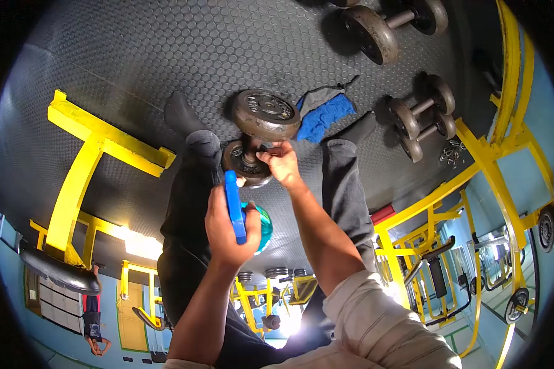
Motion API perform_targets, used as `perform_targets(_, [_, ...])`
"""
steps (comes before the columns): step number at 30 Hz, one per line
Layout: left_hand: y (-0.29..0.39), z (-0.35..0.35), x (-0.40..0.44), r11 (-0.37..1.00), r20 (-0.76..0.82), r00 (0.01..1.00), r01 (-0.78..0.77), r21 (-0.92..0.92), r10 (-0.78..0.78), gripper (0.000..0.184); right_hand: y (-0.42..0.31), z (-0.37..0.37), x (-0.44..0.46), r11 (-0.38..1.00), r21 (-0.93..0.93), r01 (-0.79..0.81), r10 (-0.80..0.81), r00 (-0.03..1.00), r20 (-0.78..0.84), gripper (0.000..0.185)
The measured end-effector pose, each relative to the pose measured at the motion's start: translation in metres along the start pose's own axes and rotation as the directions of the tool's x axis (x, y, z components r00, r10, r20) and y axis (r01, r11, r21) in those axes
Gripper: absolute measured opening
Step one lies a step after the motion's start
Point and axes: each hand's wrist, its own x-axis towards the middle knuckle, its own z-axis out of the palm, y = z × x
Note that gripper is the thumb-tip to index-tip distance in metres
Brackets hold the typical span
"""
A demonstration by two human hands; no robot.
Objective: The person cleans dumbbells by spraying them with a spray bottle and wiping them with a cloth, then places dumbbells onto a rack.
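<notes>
My left hand is closed around a spray bottle with a blue trigger head and a see-through teal body, partly hidden by my fingers. Just ahead of it, a rusty dark dumbbell rests on the floor between my feet, its nearer plates below the farther ones in view. My right hand grips at the dumbbell's short handle, fingers bent in from the right. A small dark piece shows at those fingertips; I cannot make out what it is. A blue and grey cleaning cloth lies right of the dumbbell.
More dumbbells lie on the studded black floor mat to the right, with a larger dumbbell farther ahead. A yellow frame stands left, and yellow gym machines line the right. Another person appears upside down at lower left.
</notes>
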Motion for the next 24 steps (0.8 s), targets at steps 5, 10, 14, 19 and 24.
perform_targets(5, [0.013,-0.007,0.004,0.999,0.023,0.999,0.033,-0.007,-0.032,0.045,0.05,0.05,0.065,0.958,-0.073,0.276,-0.285,0.941,-0.181,0.015])
perform_targets(10, [0.001,-0.019,0.004,0.99,0.093,0.989,0.102,0.101,-0.111,0.047,0.062,0.036,0.09,0.954,0.252,-0.164,0.051,0.915,0.4,0.018])
perform_targets(14, [-0.003,-0.022,0.003,0.998,0.05,0.998,0.046,0.053,-0.048,0.049,0.048,0.042,0.08,0.913,0.34,-0.225,0.117,0.944,0.31,0.011])
perform_targets(19, [-0.041,-0.026,-0.007,0.983,-0.064,0.993,-0.086,0.161,0.097,0.046,-0.009,0.027,0.05,0.937,0.284,-0.202,0.142,0.966,0.218,0.005])
perform_targets(24, [0.026,-0.034,-0.05,0.972,0.041,0.985,-0.17,0.165,0.165,0.041,-0.128,-0.052,-0.073,0.988,-0.119,0.097,-0.084,0.99,0.112,0.01])
